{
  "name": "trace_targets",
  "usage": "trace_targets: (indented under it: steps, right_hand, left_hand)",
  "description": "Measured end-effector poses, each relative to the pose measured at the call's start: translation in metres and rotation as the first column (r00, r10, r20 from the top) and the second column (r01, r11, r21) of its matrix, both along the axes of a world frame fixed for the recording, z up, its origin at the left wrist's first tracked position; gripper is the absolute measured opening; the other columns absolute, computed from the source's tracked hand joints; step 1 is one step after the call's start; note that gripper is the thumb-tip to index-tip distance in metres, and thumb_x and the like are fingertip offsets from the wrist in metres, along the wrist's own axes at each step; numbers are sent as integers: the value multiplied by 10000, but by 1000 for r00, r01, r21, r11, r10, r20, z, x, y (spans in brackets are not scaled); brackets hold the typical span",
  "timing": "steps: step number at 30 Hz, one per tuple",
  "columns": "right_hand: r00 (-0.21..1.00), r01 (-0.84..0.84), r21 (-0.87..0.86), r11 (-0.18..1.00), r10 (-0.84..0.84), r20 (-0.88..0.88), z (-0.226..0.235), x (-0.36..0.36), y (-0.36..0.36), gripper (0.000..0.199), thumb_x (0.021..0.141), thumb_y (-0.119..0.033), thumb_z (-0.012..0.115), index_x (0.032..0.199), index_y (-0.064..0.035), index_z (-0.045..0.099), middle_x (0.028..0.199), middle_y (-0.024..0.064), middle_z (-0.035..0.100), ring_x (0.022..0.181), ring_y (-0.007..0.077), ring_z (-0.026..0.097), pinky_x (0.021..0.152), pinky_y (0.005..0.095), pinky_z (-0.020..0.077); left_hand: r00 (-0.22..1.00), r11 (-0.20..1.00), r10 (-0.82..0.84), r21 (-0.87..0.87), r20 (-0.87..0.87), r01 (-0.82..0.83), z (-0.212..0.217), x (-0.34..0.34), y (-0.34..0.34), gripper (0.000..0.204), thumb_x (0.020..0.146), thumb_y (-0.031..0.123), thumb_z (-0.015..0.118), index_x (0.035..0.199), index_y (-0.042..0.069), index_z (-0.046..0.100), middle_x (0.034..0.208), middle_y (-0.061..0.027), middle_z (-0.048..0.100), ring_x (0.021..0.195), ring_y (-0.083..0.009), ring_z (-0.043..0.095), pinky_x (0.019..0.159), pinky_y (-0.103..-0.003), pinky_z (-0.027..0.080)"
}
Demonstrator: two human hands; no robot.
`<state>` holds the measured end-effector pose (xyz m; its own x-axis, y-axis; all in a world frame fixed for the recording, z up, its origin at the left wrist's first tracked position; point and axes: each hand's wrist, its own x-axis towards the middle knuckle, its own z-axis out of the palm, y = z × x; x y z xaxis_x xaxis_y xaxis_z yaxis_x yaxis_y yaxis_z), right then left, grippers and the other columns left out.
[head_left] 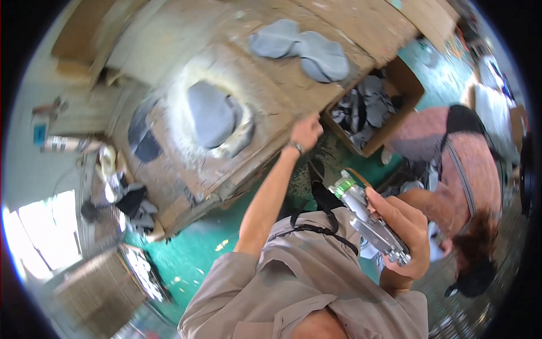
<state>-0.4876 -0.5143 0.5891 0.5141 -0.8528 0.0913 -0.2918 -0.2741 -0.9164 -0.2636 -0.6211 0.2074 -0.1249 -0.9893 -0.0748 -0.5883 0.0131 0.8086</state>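
My right hand [403, 229] is wrapped round a metal spray gun [370, 217] with a green ring near its front end, held before my body. At the worktable's [265, 121] near edge, my left hand [306, 133] is beside the corner of a cardboard box [403, 116]. Its fingers look curled; whatever may be in them is hidden. Flat grey cut pieces [370, 101] fill part of the box. Farther left on the table, a grey rounded piece [212, 114] lies in a patch of whitish residue. Two joined-looking grey pieces [299, 48] lie near the far edge.
A person in a pink top [466, 164] bends down close on my right. Dark pieces [142, 133] lie at the table's left part. A cluttered pile [132, 198] stands beyond its left end. Green floor [197, 254] shows below the table, with a cardboard carton [99, 285] at lower left.
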Motion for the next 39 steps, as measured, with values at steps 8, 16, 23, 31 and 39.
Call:
trace_targets:
  steps: [8,16,23,31,39]
  right_hand:
    - [858,-467,-240,851,370,-357,41,73,3,660,728,-134,773,1342,43,605,878,111,695,730,271,659,652,355,498]
    - [888,-240,-233,942,117,-445,61,130,60,546,714,36,627,1257,66,662,958,192,692,796,271,669,755,313,514]
    - [888,-63,-235,970,-53,-456,69,176,121,580,694,4,693,1273,27,677,1016,179,715,832,239,671,795,299,509]
    - [801,-108,-224,969,-49,-597,79,216,177,584,696,57,720,1277,24,670,950,145,687,819,222,650,777,300,494]
    - [825,-103,-297,949,-85,-558,84,276,211,508,842,-21,707,1340,29,620,1158,180,702,1027,244,671,948,320,483]
  left_hand:
    - [951,759,247,573,187,-310,-124,141,323,461,877,407,654,1246,134,701,1201,-131,712,1155,-318,659,996,-405,520]
    - [788,106,444,849,426,-518,-220,209,607,331,933,323,542,1074,106,749,1014,-109,760,869,-314,730,766,-510,571]
    - [71,-85,991,938,115,-335,-214,203,606,239,929,191,618,1141,139,714,887,-64,727,724,-257,680,602,-448,503]
    - [280,180,959,855,-42,-487,-200,251,559,318,931,172,628,1229,83,694,925,-30,732,754,-128,686,585,-289,529]
    - [321,144,947,862,23,-486,-223,286,609,228,904,131,589,1074,109,740,864,-18,735,707,-124,682,570,-323,547]
